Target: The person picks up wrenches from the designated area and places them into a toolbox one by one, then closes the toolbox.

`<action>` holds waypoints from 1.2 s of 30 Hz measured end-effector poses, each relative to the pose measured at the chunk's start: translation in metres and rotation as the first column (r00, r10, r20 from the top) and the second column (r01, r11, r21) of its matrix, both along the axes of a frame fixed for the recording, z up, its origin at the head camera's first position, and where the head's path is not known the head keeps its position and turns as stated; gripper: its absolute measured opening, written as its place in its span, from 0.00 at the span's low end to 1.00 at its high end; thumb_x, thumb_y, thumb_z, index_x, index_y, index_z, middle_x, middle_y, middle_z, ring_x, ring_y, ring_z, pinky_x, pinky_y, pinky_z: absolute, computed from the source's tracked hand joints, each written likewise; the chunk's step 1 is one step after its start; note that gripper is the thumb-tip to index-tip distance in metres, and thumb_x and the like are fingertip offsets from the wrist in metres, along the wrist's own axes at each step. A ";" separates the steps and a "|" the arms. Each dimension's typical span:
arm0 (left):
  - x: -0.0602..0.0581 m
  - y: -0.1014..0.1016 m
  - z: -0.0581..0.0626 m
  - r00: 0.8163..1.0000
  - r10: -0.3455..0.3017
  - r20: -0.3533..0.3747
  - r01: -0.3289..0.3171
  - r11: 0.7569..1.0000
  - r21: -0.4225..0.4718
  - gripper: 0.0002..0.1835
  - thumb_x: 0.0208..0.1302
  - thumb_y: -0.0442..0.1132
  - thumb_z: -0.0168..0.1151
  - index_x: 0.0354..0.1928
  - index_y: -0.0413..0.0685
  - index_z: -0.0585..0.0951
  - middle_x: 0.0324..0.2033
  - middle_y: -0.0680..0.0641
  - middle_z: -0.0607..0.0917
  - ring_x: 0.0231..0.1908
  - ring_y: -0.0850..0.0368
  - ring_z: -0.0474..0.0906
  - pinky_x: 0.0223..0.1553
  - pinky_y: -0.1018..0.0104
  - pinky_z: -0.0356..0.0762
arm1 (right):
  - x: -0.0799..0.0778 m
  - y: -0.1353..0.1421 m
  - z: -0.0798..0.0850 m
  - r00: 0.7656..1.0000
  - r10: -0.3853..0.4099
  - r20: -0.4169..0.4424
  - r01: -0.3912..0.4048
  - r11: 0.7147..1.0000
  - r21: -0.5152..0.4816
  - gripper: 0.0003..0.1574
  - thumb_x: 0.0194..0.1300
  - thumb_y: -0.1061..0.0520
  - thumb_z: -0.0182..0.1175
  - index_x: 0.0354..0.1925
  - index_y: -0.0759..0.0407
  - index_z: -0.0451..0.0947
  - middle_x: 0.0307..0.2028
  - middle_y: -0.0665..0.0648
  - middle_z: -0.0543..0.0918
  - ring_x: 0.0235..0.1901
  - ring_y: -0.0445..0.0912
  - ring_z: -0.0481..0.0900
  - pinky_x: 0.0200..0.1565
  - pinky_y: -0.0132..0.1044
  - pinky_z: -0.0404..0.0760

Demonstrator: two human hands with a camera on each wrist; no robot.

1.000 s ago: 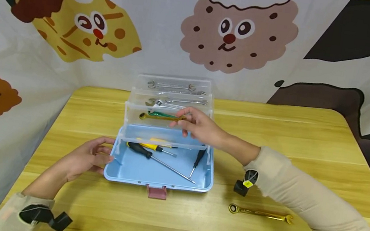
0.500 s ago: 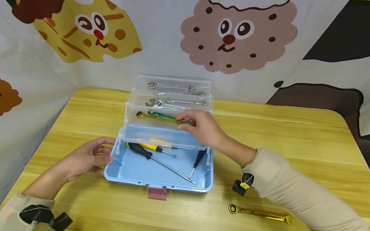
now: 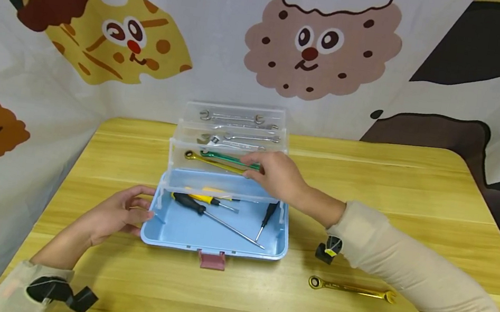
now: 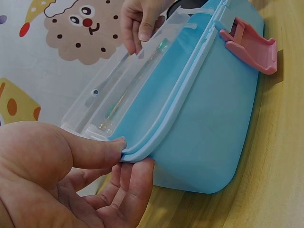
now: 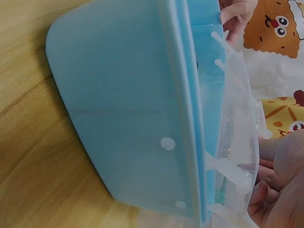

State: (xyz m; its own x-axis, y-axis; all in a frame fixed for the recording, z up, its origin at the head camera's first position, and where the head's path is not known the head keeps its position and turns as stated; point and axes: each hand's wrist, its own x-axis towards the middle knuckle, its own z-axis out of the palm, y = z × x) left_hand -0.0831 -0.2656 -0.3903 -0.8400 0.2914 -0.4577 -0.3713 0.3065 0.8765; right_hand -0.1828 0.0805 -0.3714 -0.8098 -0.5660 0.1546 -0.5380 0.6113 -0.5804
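Note:
My left hand [image 4: 109, 175] pinches the near left corner of the light-blue toolbox [image 4: 204, 128] rim between thumb and fingers. Over the front clear tray [image 3: 176, 167] is my right hand [image 3: 280, 176], its thumb and index finger a little apart. A gold ratchet wrench [image 3: 215, 163] slants in that tray, its ring end at the left and its right end meeting the thumb. Behind it lies a green wrench [image 3: 223, 157], partly covered by the hand. I cannot tell whether the thumb still grips the gold wrench. The right wrist view shows curled fingers [image 5: 275, 190] beside the tray.
Raised clear trays behind hold several silver wrenches [image 3: 231, 117]. Inside the box lie a long black-handled screwdriver [image 3: 190, 202], a short black one [image 3: 269, 213] and yellow ones [image 3: 205, 199]. Another gold wrench [image 3: 351, 288] lies on the wooden table [image 3: 257, 311]. A pink latch [image 3: 212, 260] hangs in front.
The gold wrench has shifted left in the front tray, and its right end has come lower, toward me. My right hand moved slightly right and down. The left hand stays still.

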 end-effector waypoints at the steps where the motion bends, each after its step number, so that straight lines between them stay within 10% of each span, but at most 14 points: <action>1: 0.000 0.000 0.000 1.000 0.000 0.000 0.000 1.000 0.000 0.32 0.73 0.30 0.59 0.73 0.32 0.58 0.48 0.39 0.76 0.39 0.51 0.81 0.36 0.60 0.86 | 0.000 0.000 0.000 1.000 0.000 -0.001 0.000 1.000 0.001 0.19 0.67 0.57 0.70 0.55 0.59 0.85 0.47 0.55 0.89 0.16 0.41 0.67 0.21 0.32 0.66; 14: 0.001 0.000 0.001 1.000 0.001 0.006 -0.001 1.000 -0.006 0.32 0.73 0.30 0.59 0.73 0.32 0.58 0.49 0.38 0.76 0.40 0.51 0.81 0.36 0.60 0.86 | 0.008 0.006 0.004 0.992 0.093 -0.086 -0.089 0.995 0.042 0.20 0.67 0.56 0.69 0.55 0.61 0.84 0.49 0.56 0.87 0.35 0.43 0.81 0.33 0.34 0.80; 23: 0.001 0.000 0.001 1.000 0.001 0.006 -0.001 1.000 -0.007 0.32 0.73 0.30 0.59 0.73 0.32 0.58 0.49 0.39 0.76 0.39 0.51 0.81 0.36 0.60 0.86 | 0.026 0.022 0.016 0.982 0.159 -0.103 -0.150 0.985 0.090 0.23 0.72 0.52 0.65 0.60 0.60 0.81 0.58 0.58 0.83 0.61 0.54 0.77 0.62 0.51 0.76; 36: 0.000 -0.001 0.001 1.000 -0.001 0.009 0.001 1.000 -0.005 0.33 0.73 0.31 0.59 0.74 0.33 0.58 0.49 0.39 0.76 0.40 0.50 0.81 0.36 0.59 0.86 | 0.052 0.066 0.030 0.983 0.165 -0.075 -0.156 0.981 0.111 0.26 0.70 0.51 0.67 0.62 0.60 0.79 0.59 0.56 0.82 0.60 0.51 0.78 0.61 0.51 0.77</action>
